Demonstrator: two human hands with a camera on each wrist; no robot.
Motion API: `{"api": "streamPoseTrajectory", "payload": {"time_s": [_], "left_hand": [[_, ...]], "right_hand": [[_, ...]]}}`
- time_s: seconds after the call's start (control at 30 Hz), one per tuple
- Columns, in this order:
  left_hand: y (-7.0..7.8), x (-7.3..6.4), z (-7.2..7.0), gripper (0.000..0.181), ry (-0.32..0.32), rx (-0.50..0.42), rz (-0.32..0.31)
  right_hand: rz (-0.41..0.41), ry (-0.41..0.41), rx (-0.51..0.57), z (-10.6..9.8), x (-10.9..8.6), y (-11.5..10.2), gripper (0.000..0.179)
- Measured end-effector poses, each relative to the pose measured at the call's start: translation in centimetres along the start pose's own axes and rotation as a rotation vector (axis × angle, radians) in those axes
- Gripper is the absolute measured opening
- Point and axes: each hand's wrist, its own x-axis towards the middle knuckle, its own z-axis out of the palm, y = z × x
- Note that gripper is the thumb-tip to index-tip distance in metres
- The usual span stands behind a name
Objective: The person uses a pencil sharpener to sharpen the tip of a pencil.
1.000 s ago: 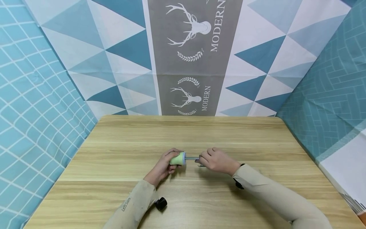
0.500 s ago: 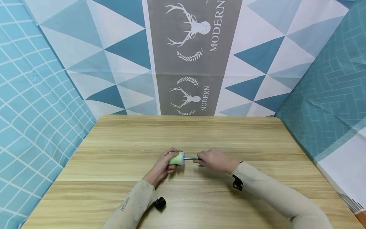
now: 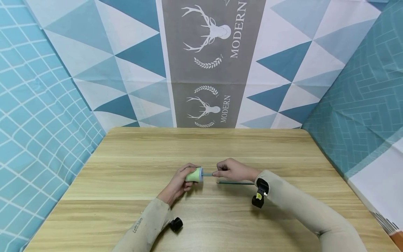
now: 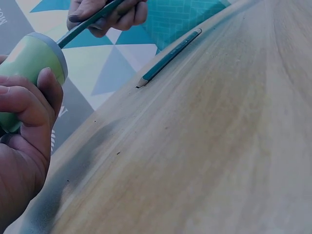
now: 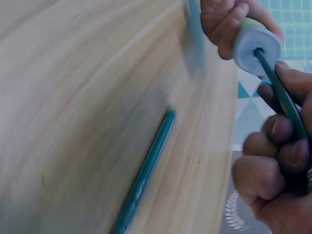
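Note:
A light green pencil sharpener (image 3: pixel 194 175) with a pale blue end sits in my left hand (image 3: pixel 178 180), fingers wrapped around its body. One dark green pencil (image 5: pixel 280 87) goes into the hole in the sharpener's end. My right hand (image 3: pixel 236 170) pinches this pencil a little way from the sharpener, its far part running back under the palm in the right wrist view. Both hands are raised above the table in the left wrist view. A second green pencil (image 4: pixel 168 58) lies on the tabletop below the right hand, its wooden tip toward the sharpener side.
The wooden table (image 3: pixel 141 147) extends around both hands. Patterned cloth (image 3: pixel 204 70) hangs behind it, with a blue tiled-print cloth (image 3: pixel 41 115) at the left side. Small black wrist cameras (image 3: pixel 176 224) stick out from both sleeves.
My right hand has turned at the wrist around the pencil, and its wrist camera has swung down and left. More of the pencil on the table shows. The left hand stays nearly still.

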Motion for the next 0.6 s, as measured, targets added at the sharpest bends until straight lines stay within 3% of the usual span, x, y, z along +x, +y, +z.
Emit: {"api": "streamPoseTrajectory", "payload": {"time_s": [0.23,0.6], "left_hand": [[0.0,-0.1,0.0,0.017,-0.011,-0.008,0.016],[0.0,-0.1,0.1,0.018,-0.010,0.008,0.013]], "right_hand": [[0.214,-0.108,0.301,-0.4,0.4,0.6,0.041],[0.381,-0.156,0.478,-0.6,0.5,1.1,0.034]]}}
